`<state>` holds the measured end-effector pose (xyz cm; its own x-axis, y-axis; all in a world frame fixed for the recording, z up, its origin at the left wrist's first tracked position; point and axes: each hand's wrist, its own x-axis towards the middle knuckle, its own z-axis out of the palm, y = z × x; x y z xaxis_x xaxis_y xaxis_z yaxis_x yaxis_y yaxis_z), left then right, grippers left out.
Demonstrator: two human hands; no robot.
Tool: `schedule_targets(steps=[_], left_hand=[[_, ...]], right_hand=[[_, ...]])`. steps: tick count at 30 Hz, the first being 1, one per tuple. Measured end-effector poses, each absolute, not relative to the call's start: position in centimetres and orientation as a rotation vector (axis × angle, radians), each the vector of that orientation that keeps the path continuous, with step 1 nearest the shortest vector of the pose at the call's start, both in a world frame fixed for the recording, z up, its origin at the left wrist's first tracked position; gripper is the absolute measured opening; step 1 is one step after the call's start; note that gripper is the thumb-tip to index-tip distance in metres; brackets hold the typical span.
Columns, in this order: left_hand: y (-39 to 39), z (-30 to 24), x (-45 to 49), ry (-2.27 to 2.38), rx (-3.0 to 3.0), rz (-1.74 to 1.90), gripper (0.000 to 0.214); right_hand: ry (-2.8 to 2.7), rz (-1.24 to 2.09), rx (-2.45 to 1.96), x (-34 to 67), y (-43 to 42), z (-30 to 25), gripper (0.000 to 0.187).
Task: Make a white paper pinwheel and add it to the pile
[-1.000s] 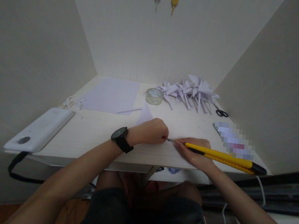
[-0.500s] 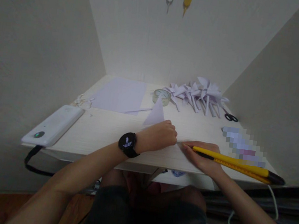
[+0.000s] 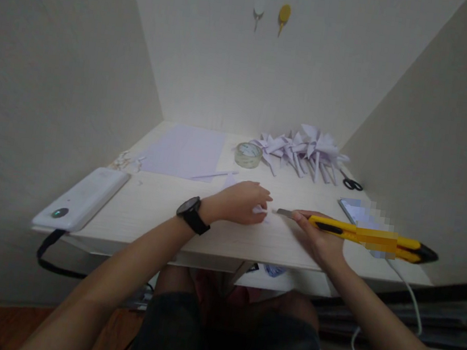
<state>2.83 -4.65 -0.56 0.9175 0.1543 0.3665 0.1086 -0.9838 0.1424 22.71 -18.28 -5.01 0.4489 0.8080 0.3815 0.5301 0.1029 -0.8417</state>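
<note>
My left hand (image 3: 242,202), with a black watch (image 3: 191,213) on its wrist, rests on the desk with its fingers pinched on a small folded piece of pale paper (image 3: 260,209). My right hand (image 3: 319,235) grips a long yellow utility knife (image 3: 371,238). The knife's short metal blade points left and ends just right of the paper, a little apart from my left fingers. Most of the paper piece is hidden under my left hand.
A white desk (image 3: 160,205) stands between three walls. On it are a white power bank (image 3: 82,198) at the left, flat lilac sheets (image 3: 185,150), a tape roll (image 3: 248,154), a heap of folded paper shapes (image 3: 303,150), black scissors (image 3: 351,183) and a phone (image 3: 361,213).
The upright paper triangle behind my left hand has gone down flat. My right hand has lifted the knife and drawn it slightly right, away from the left fingers. The view shifted a little.
</note>
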Motion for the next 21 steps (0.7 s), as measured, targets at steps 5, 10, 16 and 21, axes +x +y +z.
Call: schedule_targets(steps=[5,10,16,21], left_hand=[[-4.3,0.6,3.3,0.391,2.488,0.486,0.031],[-4.6,-0.5,4.6,0.341,2.273,0.388,0.018],[-3.9,-0.3,3.5,0.450,2.171,0.404,0.010],[-2.5,1.4,1.5,0.551,2.195,0.428,0.013]], right_hand=[[-1.189,0.450,-1.431,23.2,-17.7,-6.0,0.028],[-1.071,0.645,-1.292,22.6,-17.3,-5.9,0.034],[-0.937,0.987,-0.930,24.9,-19.8,-3.5,0.050],[-0.906,0.832,-1.137,28.1,-21.5,-3.1,0.045]])
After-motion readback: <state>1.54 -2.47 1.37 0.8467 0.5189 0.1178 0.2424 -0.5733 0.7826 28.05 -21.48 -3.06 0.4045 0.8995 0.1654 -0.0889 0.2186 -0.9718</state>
